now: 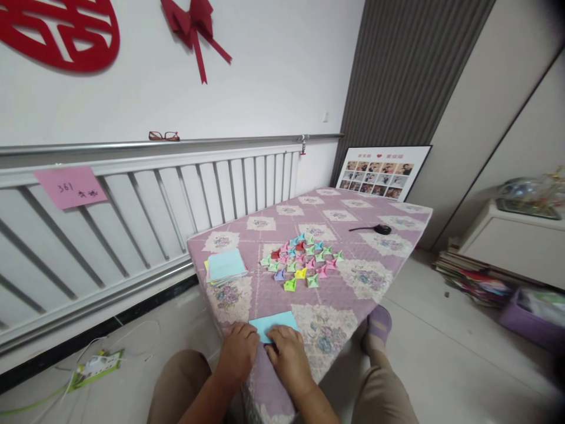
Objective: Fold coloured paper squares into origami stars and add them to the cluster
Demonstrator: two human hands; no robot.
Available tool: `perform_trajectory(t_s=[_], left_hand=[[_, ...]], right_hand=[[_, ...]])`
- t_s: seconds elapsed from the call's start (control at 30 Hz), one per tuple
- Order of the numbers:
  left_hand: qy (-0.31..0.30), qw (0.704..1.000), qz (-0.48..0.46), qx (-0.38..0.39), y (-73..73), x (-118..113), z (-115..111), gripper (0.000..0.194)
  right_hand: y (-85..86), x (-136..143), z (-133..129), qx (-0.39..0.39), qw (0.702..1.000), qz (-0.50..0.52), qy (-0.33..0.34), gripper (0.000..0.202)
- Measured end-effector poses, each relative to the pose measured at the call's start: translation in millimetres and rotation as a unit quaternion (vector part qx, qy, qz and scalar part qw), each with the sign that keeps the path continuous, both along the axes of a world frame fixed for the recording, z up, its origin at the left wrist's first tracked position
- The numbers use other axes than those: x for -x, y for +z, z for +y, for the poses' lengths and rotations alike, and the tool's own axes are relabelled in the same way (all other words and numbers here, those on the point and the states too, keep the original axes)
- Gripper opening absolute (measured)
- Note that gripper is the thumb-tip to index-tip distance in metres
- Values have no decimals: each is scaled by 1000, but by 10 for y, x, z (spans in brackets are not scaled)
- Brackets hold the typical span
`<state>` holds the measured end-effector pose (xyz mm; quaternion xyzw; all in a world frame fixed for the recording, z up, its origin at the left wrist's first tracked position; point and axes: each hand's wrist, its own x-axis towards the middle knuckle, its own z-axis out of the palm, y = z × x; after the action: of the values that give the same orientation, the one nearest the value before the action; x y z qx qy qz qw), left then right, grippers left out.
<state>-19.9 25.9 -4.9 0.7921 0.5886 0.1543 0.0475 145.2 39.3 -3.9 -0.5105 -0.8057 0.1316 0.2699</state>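
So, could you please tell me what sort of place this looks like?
Probably a home room: a low table under a pink floral quilted cloth, a framed photo collage against the wall, and red paper wall decorations.

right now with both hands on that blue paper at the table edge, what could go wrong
1. The blue paper lies near the table's front edge under the left hand and right hand; it might slip off.
2. The folded paper shapes sit loose nearby; a bump might scatter them.
3. The paper stack overhangs the left edge and could fall.
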Motion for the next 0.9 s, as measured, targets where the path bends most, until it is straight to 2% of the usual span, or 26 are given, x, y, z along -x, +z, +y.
perform_trajectory(t_s=[0.13,0.23,0.33,0.43,0.53,0.73,0.9], left_hand=[[5,999,-43,2,-28,-91,-158,23],[30,996,-80,9,-77,-122,-250,20],[71,993,-91,18,-140,-76,-242,25],[99,990,-91,34,-178,11,-161,22],[117,987,-97,54,-148,80,-78,19],[133,981,-84,111,5,121,36,14],[138,978,-77,135,26,139,97,16]], right_hand=[[-40,-18,-30,-22,999,-20,-17,19],[-57,-40,-47,-18,999,-28,-12,18],[-56,-50,-58,-12,1000,-28,-1,16],[-34,-51,-71,-10,1000,-24,-10,11],[-3,-54,-84,-13,999,-33,-25,9],[19,-52,-76,-12,996,-61,-57,20],[-4,-42,-62,-12,994,-65,-85,22]])
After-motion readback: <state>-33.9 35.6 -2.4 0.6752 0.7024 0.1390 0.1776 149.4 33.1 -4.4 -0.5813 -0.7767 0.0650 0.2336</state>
